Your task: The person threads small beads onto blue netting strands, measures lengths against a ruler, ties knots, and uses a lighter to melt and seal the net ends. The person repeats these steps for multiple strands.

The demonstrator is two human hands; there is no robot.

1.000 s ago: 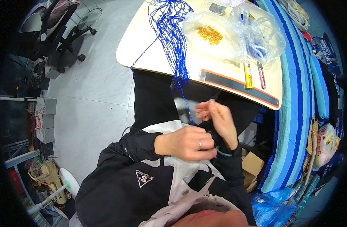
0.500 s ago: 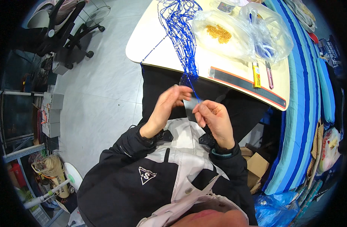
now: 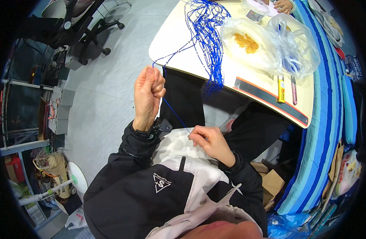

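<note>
In front of the table's left corner, my left hand [image 3: 150, 93] is raised in a fist, shut on a blue cord [image 3: 176, 114]. The cord slants down taut from it to my right hand [image 3: 209, 141], whose fingers pinch its lower part above my lap. From the left fist, thin beaded strands lead up to a bundle of blue beaded cords [image 3: 210, 47] lying on the table [image 3: 167, 44]. The bundle's near end hangs over the table's front edge. The exact cord end inside the right fingers is hidden.
A clear plastic bag [image 3: 231, 30] bears a heap of gold beads [image 3: 246, 43]. Near the front edge lie a black strip with red edges [image 3: 258, 94], a small yellow item [image 3: 281, 89] and a pink slim cutter [image 3: 294, 91]. Another person's hand [image 3: 283, 6] rests at the far side.
My left hand has moved left and up and closed on the cord. My right hand has come down toward my lap. A dark flat piece between the hands is out of sight.
</note>
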